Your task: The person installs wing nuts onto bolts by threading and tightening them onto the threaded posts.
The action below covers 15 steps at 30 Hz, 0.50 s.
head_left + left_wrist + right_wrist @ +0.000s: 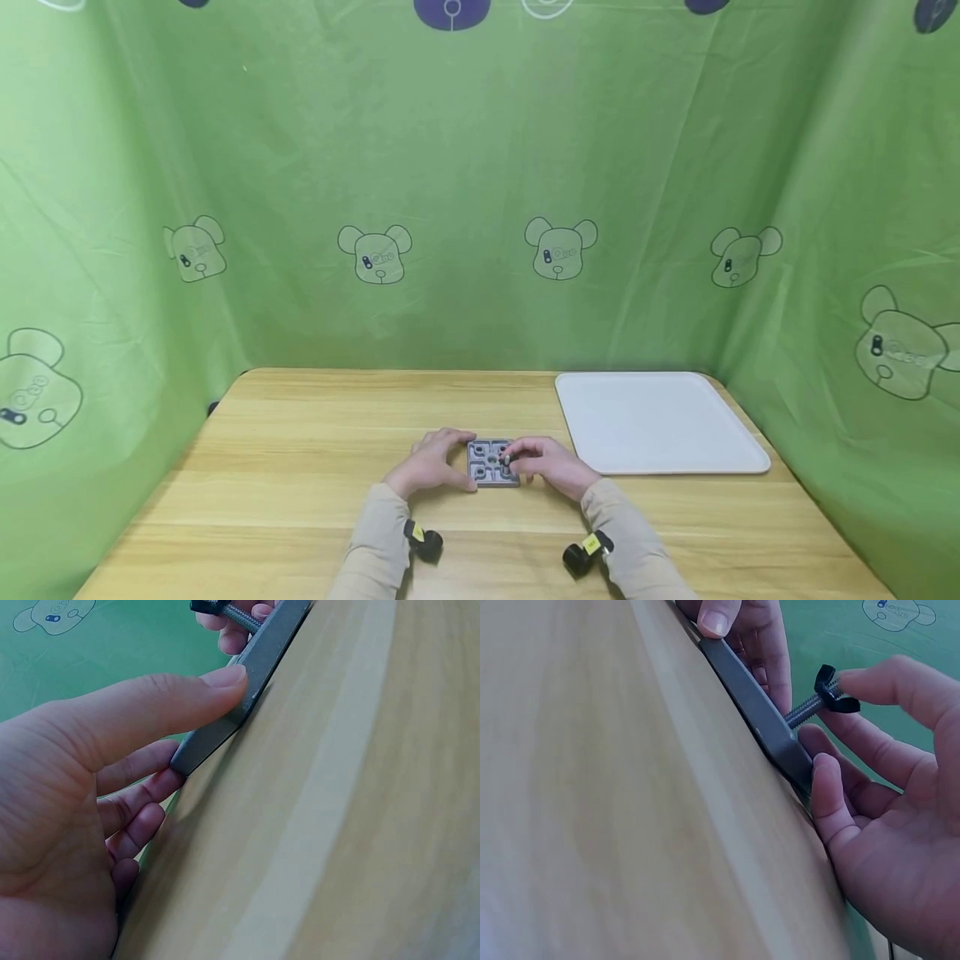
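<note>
A grey square plate (492, 476) with recessed pockets lies flat on the wooden table in the head view. My left hand (429, 463) holds it at the left, thumb on the near corner and fingers at the far one. A threaded bolt (804, 711) stands up from the plate, with a black wing nut (832, 691) at its upper end. My right hand (551, 465) has its fingertips at this wing nut, pinching it, while its lower fingers rest by the plate's edge. In the left wrist view, the thumb of my left hand (112, 742) presses the plate's side (255, 682).
A white tray (663, 421) lies at the back right of the wooden table (315, 433). Green curtains (480, 150) with bear-head prints enclose the back and both sides. Each sleeve carries a black wrist camera (429, 546).
</note>
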### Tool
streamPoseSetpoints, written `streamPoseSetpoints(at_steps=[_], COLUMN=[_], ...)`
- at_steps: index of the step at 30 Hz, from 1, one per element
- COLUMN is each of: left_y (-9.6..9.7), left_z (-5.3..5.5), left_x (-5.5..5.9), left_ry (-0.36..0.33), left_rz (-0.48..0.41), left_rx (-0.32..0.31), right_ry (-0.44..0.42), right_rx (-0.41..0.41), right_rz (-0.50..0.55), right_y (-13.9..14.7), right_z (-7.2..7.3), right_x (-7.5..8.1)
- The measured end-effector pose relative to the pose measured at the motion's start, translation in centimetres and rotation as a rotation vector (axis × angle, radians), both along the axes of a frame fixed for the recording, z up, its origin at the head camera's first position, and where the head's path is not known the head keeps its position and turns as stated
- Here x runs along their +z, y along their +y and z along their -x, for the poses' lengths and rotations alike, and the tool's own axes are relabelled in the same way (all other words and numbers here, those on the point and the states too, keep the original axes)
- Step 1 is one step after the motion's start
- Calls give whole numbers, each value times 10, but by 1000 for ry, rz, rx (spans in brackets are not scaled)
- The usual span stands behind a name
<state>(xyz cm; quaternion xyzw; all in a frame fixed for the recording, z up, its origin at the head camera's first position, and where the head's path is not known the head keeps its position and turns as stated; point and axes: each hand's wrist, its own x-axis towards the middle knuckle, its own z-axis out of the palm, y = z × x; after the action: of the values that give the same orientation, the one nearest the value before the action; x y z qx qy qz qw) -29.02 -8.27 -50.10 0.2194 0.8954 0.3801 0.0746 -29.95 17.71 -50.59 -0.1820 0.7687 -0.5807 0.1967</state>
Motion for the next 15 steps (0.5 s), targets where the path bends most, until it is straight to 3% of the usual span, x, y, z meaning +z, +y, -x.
streamPoseSetpoints(at_steps=[6,15], left_y=[0,1], left_z=[0,0], left_x=[-1,0], left_ry=[5,0], left_rz=[1,-10], left_rx=[-1,-1], right_ry=[-10,-22], right_rx=[-40,-25], right_rz=[-3,50], right_y=[0,0], right_z=[0,1], right_x=[0,2])
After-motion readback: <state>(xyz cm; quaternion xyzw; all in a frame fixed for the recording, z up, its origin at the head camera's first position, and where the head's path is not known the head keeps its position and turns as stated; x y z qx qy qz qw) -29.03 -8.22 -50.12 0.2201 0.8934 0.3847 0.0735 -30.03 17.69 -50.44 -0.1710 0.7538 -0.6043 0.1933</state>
